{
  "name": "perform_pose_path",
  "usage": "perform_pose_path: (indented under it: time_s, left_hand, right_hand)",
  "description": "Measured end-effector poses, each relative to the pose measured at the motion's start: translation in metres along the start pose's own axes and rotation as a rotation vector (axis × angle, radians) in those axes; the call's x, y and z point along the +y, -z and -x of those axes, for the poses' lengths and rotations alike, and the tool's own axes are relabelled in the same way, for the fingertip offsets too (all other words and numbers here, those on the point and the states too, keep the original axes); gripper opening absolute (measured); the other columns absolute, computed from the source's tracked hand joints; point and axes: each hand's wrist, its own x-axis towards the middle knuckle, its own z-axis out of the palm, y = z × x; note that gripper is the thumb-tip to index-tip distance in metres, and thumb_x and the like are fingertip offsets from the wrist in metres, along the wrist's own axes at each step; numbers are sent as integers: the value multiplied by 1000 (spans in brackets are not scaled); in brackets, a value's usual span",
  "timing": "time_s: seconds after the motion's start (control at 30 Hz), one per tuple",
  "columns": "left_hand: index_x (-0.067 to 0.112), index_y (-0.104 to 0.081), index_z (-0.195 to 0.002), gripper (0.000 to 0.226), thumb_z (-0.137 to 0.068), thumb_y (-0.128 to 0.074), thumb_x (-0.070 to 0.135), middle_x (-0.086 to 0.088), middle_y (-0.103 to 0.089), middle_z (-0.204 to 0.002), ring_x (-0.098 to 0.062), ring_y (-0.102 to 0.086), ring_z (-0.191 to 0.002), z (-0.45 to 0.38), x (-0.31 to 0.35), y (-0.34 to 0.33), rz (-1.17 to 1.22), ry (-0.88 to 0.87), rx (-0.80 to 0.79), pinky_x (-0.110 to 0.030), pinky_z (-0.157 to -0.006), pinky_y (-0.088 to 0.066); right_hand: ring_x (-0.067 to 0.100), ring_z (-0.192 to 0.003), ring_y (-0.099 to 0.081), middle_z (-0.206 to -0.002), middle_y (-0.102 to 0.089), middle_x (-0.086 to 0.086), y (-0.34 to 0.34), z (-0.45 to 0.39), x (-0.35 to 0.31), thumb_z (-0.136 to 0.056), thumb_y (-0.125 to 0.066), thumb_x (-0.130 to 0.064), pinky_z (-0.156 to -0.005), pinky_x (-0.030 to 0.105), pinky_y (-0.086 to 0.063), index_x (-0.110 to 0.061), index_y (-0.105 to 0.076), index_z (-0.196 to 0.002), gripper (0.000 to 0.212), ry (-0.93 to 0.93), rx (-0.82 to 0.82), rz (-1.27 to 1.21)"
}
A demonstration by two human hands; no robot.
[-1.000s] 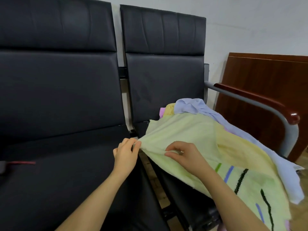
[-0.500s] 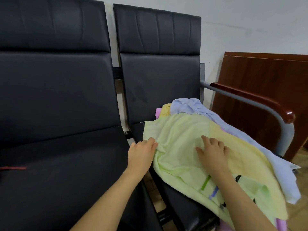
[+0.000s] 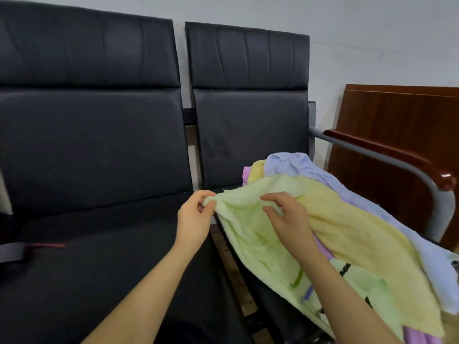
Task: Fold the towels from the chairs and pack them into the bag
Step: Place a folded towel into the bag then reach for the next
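Pinching is seen at the left hand (image 3: 195, 214): a corner of the light green towel (image 3: 250, 234) is held between thumb and curled fingers, just over the gap between the two seats. The right hand (image 3: 289, 218) is placed on the same towel a little to the right, fingers bent, with a fold of the cloth apparently nipped between thumb and forefinger; whether the fabric is really caught there cannot be told for sure. Both forearms are extended from the bottom edge of the head view.

The green towel is draped over a heap of towels on the right chair (image 3: 250, 135), its lower end marked with green, blue and black stripes. Under it a yellow towel (image 3: 360, 239) is spread, a pale blue towel (image 3: 290, 162) is bunched at the back of the heap and trailed along the right edge, and bits of a purple towel (image 3: 246, 173) are shown at the back and at the lower right corner.

The left chair (image 3: 94, 150) is black, padded. On its seat, at the far left, a grey strap (image 3: 11, 252) with a red tab (image 3: 46, 245) is laid. A wood-topped armrest (image 3: 387, 155) is fixed on a grey metal tube beside the right chair, and a brown wooden panel (image 3: 402, 115) is leaned against the white wall (image 3: 347, 33) behind it. The bag itself is not identifiable.
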Motion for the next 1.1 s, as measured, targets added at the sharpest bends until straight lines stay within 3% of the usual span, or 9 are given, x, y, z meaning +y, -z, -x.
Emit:
perform_pose_path:
  time_s: [0.1, 0.27, 0.4, 0.5, 0.6, 0.73, 0.83, 0.97, 1.1]
  left_hand:
    - [25, -65, -95, 17, -91, -59, 10, 5, -68, -87, -24, -64, -80, -1, 13, 29, -1, -1, 38, -33, -75, -55]
    - [24, -66, -98, 15, -92, -59, 12, 4, -67, -92, -21, -63, -86, 3, 25, 89, -128, -41, 63, -34, -78, -53]
    - [21, -65, -99, 16, -93, -58, 8, 3, -68, -92, -7, -66, -74, 12, 31, 140, -120, -9, 66, -16, -67, -49]
    - [11, -66, -102, 14, -92, -57, 5, -3, -70, -89, -4, -66, -62, 20, 34, 172, -66, 10, 103, -9, -57, -46]
    - [10, -67, -102, 15, -92, -58, 4, -1, -70, -89, 0, -65, -64, 27, 33, 197, -36, 4, 165, -8, -57, -45]
    - [23, -67, -98, 22, -92, -57, 5, 5, -69, -93, -4, -64, -79, 32, 22, 218, -2, 34, 227, -12, -62, -48]
    - [26, -67, -104, 26, -94, -54, 5, 3, -68, -99, -9, -64, -88, 34, 16, 228, 53, 68, 267, -17, -68, -51]
    - [30, -63, -110, 30, -96, -51, 6, -1, -65, -98, -11, -62, -87, 34, 14, 244, 58, 68, 337, -22, -70, -51]
    - [31, -60, -110, 31, -96, -49, 7, -2, -65, -100, -10, -60, -88, 34, 9, 250, 58, 157, 331, -29, -78, -51]
  right_hand:
    - [-2, -85, -54, -84, -65, -7, -13, -6, -28, -83, -66, 1, -78, 3, -37, -9, -73, -88, 14, 17, 8, -67]
    - [-12, -83, -58, -85, -66, -12, -36, -9, -80, -86, -64, -3, -77, 3, -41, -17, -74, -88, 18, -103, -45, -249]
    - [8, -80, -68, -84, -72, -5, -55, -5, -123, -88, -62, -8, -77, 26, -55, -23, -73, -90, 18, -277, -91, -521]
    - [16, -80, -70, -82, -73, 0, -70, -3, -150, -88, -62, -7, -76, 33, -57, -24, -75, -86, 22, -341, -97, -640]
    - [20, -83, -70, -83, -74, 1, -83, 0, -169, -87, -62, -5, -79, 38, -58, -23, -76, -83, 24, -382, -85, -700]
    - [14, -87, -69, -87, -73, -4, -96, 2, -184, -89, -59, -1, -83, 32, -55, -22, -74, -83, 27, -457, -43, -809]
    - [16, -95, -68, -95, -74, -2, -107, 2, -190, -91, -56, 0, -89, 35, -54, -22, -75, -87, 29, -443, -27, -850]
    - [9, -94, -68, -99, -73, -5, -116, 3, -200, -93, -53, 0, -81, 26, -55, -22, -73, -95, 30, -411, -22, -925]
    - [7, -102, -65, -114, -67, -6, -128, 2, -198, -86, -61, 5, -85, 24, -53, -22, -64, -117, 42, -384, -157, -897]
